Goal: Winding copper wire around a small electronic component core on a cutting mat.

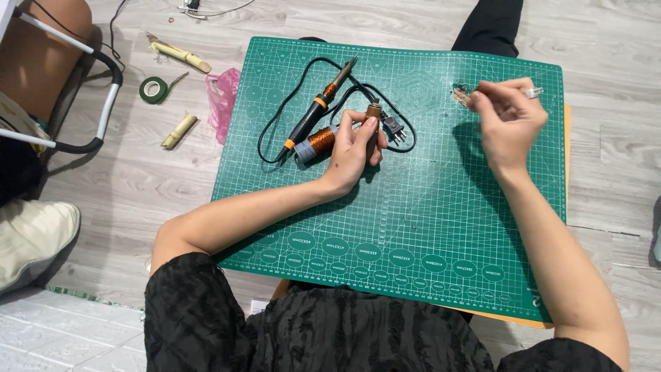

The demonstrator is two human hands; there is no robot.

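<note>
Closed around a spool of copper wire (321, 140), my left hand (354, 148) has its grip wrapped on the spool's right end, thumb over the top near a small brown cap (373, 110). Far off at nine o'clock on the wooden floor (138, 179) lie a roll of green tape (153, 89), two pale stalk pieces (177, 131) and a pink plastic bag (224, 100). On the green cutting mat (413, 234), at eleven o'clock from my left hand, a soldering iron (318, 110) with a black handle and orange bands lies tilted, its black cord (275, 124) looping round the spool and ending in a plug (392, 127) just beside my fingers. The spool lies on its side, shiny copper winding on a grey core. At three o'clock, well apart, my right hand (508, 120) is pinched shut on a thin strand of copper wire (463, 93) and a small clear piece I cannot make out.
</note>
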